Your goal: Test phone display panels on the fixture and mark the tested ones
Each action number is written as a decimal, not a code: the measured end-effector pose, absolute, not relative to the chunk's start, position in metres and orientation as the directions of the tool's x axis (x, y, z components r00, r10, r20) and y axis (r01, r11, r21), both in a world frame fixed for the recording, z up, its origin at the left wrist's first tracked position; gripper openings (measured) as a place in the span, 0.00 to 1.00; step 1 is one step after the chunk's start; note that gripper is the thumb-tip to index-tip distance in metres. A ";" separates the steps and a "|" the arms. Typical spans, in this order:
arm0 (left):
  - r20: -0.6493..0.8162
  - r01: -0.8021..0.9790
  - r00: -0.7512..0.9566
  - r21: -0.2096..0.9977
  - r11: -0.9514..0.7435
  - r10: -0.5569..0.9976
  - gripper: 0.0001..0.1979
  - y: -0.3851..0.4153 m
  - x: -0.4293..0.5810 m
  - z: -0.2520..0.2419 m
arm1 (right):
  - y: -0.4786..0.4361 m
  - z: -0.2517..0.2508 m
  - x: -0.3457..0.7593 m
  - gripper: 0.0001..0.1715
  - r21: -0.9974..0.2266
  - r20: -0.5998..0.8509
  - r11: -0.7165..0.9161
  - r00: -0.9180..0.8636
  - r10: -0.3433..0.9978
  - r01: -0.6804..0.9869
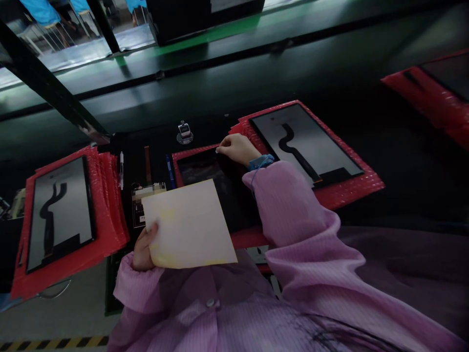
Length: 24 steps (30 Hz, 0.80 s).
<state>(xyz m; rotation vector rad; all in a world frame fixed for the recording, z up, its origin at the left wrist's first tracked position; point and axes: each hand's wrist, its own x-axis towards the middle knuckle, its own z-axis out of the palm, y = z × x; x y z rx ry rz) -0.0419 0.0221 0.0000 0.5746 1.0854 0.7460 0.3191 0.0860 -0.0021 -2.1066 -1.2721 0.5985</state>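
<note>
My left hand (pixel 144 248) grips the left edge of a whitish sheet of paper (pixel 190 225) with yellowish margins, thumb on top. The sheet covers part of a black display panel (pixel 234 205) lying on red bubble wrap (pixel 251 238). At that panel's upper edge, my right hand (pixel 238 149) is closed in a pinch. A tiny whitish bit shows at its fingertips, too small to name. Beyond my right wrist, a grey-backed display panel (pixel 308 142) with a black flex cable (pixel 293 146) rests on stacked red bubble wrap.
On the left, another grey-backed panel (pixel 69 195) tops a red bubble-wrap stack (pixel 110 200). Between stacks lie a white pen (pixel 121 171), a blue pen (pixel 170 171) and a circuit board (pixel 138 208). A metal tally counter (pixel 184 132) sits behind. More red wrap (pixel 432 98) lies far right.
</note>
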 end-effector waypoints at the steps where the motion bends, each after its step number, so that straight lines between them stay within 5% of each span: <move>1: -0.570 -0.252 0.270 0.736 0.628 0.776 0.12 0.022 -0.042 0.001 | 0.086 -0.002 0.318 0.04 -0.688 -0.061 -0.356 0.439 0.896 0.632; 5: -0.587 -0.223 0.243 0.741 0.633 0.772 0.12 0.023 -0.043 0.000 | 0.084 -0.004 0.317 0.04 -0.681 -0.037 -0.349 0.446 0.894 0.644; 10: -0.607 -0.205 0.211 0.738 0.642 0.766 0.08 0.024 -0.045 -0.002 | 0.082 -0.006 0.319 0.21 -0.716 -0.026 -0.370 0.507 0.861 0.592; 19: -0.575 -0.276 0.228 0.736 0.619 0.786 0.13 0.023 -0.048 -0.002 | 0.077 0.012 0.308 0.08 -0.813 0.063 -0.323 0.624 0.779 0.485; 21: -0.590 -0.323 0.267 0.690 0.648 0.762 0.17 0.023 -0.047 -0.001 | 0.059 0.030 0.292 0.16 -0.898 0.046 -0.162 0.453 0.890 0.410; 24: -0.571 -0.374 0.270 0.679 0.631 0.775 0.24 0.022 -0.042 -0.004 | 0.018 0.058 0.259 0.28 -0.962 0.094 0.141 -0.198 0.976 0.235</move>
